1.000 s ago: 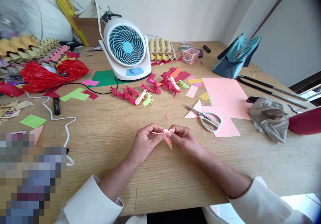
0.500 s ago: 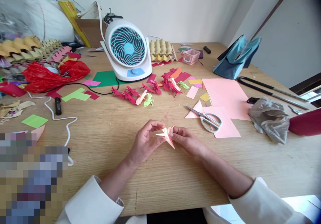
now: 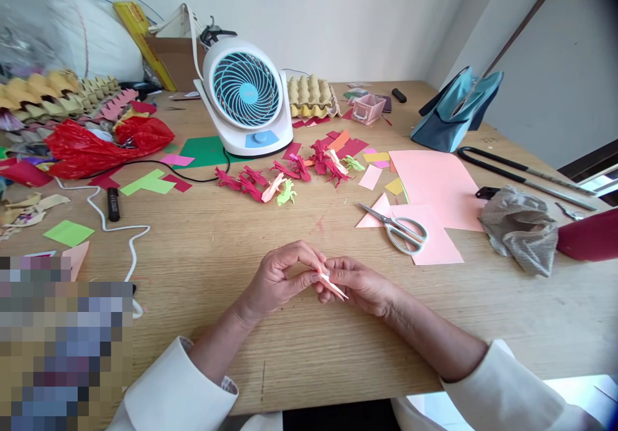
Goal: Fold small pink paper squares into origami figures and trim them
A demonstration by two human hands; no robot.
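A small folded pink paper figure (image 3: 333, 286) is pinched between my two hands above the front of the wooden table (image 3: 290, 347). My left hand (image 3: 284, 273) closes thumb and fingers on its upper left end. On its other side, the thumb and fingers of my right hand (image 3: 360, 283) grip it too. Its pointed end sticks out down and to the right; the fingers cover much of the rest. Beyond my hands lies a row of finished-looking folded figures (image 3: 251, 186) in crimson, pink and green.
White-handled scissors (image 3: 408, 235) lie on pink paper sheets (image 3: 437, 190) to the right. Behind the folded figures stands a white fan (image 3: 248, 96). Egg trays (image 3: 311, 96), a blue bag (image 3: 454, 116), a red plastic bag (image 3: 96, 148), and a black marker (image 3: 112, 204) surround the work area.
My hands have drawn closer together around the paper figure. It has turned, so its point now aims down right and the left-pointing tip no longer shows.
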